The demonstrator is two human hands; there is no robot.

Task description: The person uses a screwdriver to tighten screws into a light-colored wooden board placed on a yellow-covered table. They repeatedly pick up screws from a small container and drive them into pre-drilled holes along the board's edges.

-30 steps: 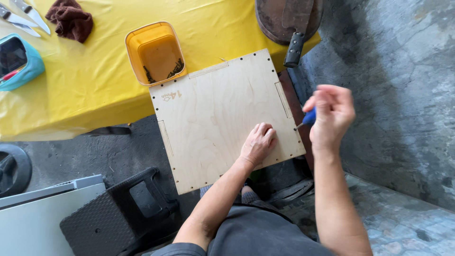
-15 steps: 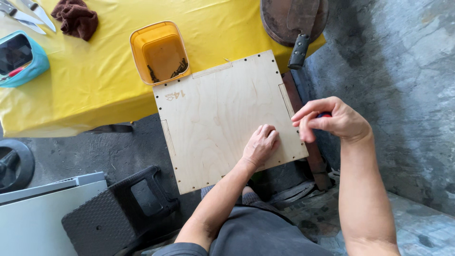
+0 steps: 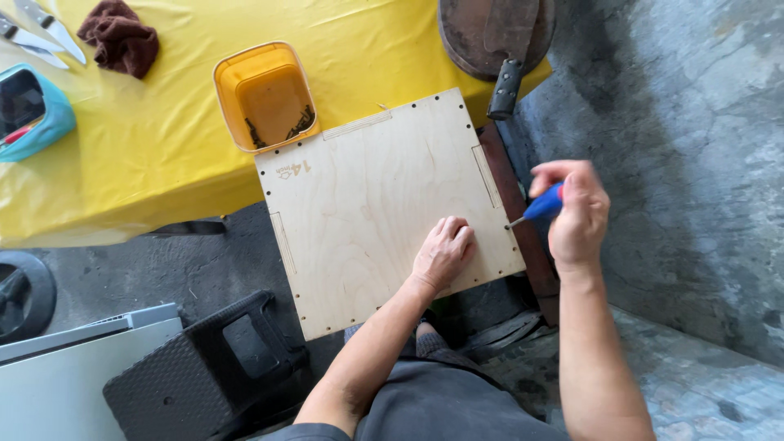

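**Screwdriver tip brought to the panel's right edge**

A pale plywood panel [image 3: 384, 212] is seen lying partly on the desk [image 3: 155, 139], which is covered in yellow cloth, with its near part overhanging the floor. The left hand [image 3: 445, 251] is laid flat on the panel near its right edge, fingers loosely bent, nothing being gripped. A blue-handled screwdriver [image 3: 539, 206] is clasped in the closed right hand [image 3: 576, 214], just off the panel's right edge; its metal tip is set at a hole on that edge. Half a second earlier the right hand was held slightly higher along that edge, with the blue handle mostly hidden; the left hand and the panel are unchanged. At the panel's far left corner an orange tub [image 3: 265, 96] holding dark screws is found.
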